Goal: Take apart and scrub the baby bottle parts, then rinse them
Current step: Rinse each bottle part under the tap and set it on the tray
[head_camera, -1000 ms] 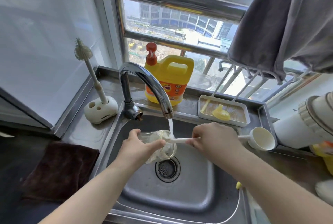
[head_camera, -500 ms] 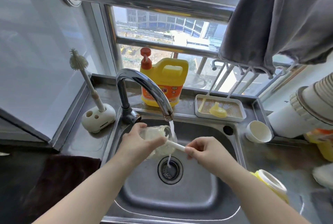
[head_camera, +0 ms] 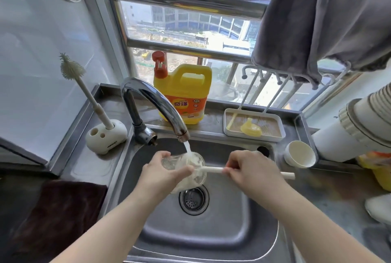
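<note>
Yellow detergent jug [head_camera: 184, 95] label reads "奇强".

Two bare hands [head_camera: 163, 176] [head_camera: 251, 172] are seen. One clear glass bottle [head_camera: 191, 169], two white long-handled brushes [head_camera: 213, 170] [head_camera: 84, 89], one yellow soap jug [head_camera: 184, 93], one shiny curved tap [head_camera: 154, 106], one white paper cup [head_camera: 299, 157] and one white tray [head_camera: 254, 138] are counted.

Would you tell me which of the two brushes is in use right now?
The brush gripped by the right hand, pushed into the bottle; the other brush stands in its holder.
</note>
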`<state>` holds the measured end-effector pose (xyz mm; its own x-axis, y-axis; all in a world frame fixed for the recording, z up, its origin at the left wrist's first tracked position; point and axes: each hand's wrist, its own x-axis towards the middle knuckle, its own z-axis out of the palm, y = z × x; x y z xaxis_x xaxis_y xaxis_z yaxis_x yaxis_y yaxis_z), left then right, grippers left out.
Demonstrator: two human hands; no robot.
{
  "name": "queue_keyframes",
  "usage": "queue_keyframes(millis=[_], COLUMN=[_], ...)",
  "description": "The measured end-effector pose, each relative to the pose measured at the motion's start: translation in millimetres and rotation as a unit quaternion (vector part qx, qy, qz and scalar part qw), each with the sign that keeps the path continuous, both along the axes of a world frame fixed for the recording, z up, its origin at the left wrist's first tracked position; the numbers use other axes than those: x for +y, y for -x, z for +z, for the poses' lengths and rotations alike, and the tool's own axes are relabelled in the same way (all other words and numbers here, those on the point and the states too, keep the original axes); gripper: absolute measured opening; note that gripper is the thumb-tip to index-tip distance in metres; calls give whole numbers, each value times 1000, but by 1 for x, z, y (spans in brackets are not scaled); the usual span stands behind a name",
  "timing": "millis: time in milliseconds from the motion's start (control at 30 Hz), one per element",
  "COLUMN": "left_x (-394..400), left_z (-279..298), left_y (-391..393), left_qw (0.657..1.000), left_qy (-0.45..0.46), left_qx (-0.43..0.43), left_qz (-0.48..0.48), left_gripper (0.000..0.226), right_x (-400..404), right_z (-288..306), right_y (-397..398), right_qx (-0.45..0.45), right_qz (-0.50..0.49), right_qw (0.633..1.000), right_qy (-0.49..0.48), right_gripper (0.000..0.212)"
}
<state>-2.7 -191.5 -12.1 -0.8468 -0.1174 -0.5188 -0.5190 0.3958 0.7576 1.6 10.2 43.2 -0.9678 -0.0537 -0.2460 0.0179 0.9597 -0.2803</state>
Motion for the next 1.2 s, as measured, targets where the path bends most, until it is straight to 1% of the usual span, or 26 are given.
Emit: queue_keyframes(millis=[67,133,200,267,333,400,467,500,533,567,600,633,667,700,767,833,900,933,967,1033,1100,1200], left_x=[8,9,3,2,9,11,7,5,3,-1,-6,-9,-10,-11,-12,-16,-21,-22,-22,-19,-18,-23], left_z=[5,7,10,12,15,16,17,17,17,13,9,7,6,7,10,9,7,6,6,9,11,11], left_y=[0,3,3,1,-2,-5,-8,-9,-9,-9,-9,-8,-7,-7,-7,-6,-5,-5,-4,-4,-1,2], left_qw=[1000,999,999,1000,1000,999,996,989,975,957,942,934,928,924,928,935,940,944,947,951,955,955], left_qy=[22,37,37,18,-3,-27,-85,-146,-218,-285,-330,-353,-368,-377,-367,-353,-341,-330,-322,-308,-295,-296], left_qx=[16,29,27,21,17,17,14,12,4,-12,-23,-39,-53,-62,-63,-37,-11,-3,6,26,27,23], left_qz=[-14,-13,-4,1,-5,-16,-15,8,36,59,61,43,22,-2,-18,-6,9,16,20,11,-3,-6], left_gripper=[84,82,86,82,77,75,70,62,60,69,86,101,107,103,86,76,77,80,80,72,69,80], right_x=[-8,-14,-3,6,3,-2,1,4,7,9,11,11,11,11,13,18,28,31,31,18,9,19], right_z=[-2,-6,-8,-13,-17,-19,-20,-20,-19,-19,-18,-17,-17,-16,-14,-11,-7,-6,-5,-6,-8,-8], right_y=[-2,-6,-5,-1,-1,-2,-1,0,1,2,3,3,4,4,4,6,11,13,14,12,7,9], right_qx=[30,13,-13,-29,-45,-56,-54,-51,-49,-48,-48,-48,-47,-46,-53,-77,-76,-55,-28,13,13,4], right_qz=[20,34,8,-26,-31,-24,-26,-28,-29,-27,-22,-16,-11,-8,1,19,27,22,17,31,60,61], right_qw=[999,999,998,993,983,977,973,971,970,970,969,967,965,963,962,970,984,989,992,989,987,989], right_qy=[-8,11,54,115,176,203,224,230,234,237,242,249,257,266,268,232,161,134,125,141,148,132], right_gripper=[17,17,16,17,18,18,20,21,21,21,21,21,22,22,20,17,14,12,9,5,7,6])
